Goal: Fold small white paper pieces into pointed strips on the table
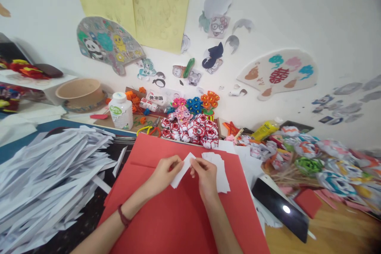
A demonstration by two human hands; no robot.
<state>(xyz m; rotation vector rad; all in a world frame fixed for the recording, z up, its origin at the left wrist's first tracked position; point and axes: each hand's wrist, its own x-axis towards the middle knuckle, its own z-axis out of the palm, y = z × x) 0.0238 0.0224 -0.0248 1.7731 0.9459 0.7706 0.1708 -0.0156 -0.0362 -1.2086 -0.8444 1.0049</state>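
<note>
Both my hands hold one small white paper slip above a large red sheet of card. My left hand pinches the slip's left side, fingers closed. On the right end, my right hand pinches it with thumb and fingers. A stack of similar white slips lies on the red card just right of my right hand. A dark red band circles my left wrist.
A big heap of white paper strips fills the left. Folded paper flowers, a white bottle, a yellow glue bottle and scissors stand at the back. More paper flowers and a black phone lie right.
</note>
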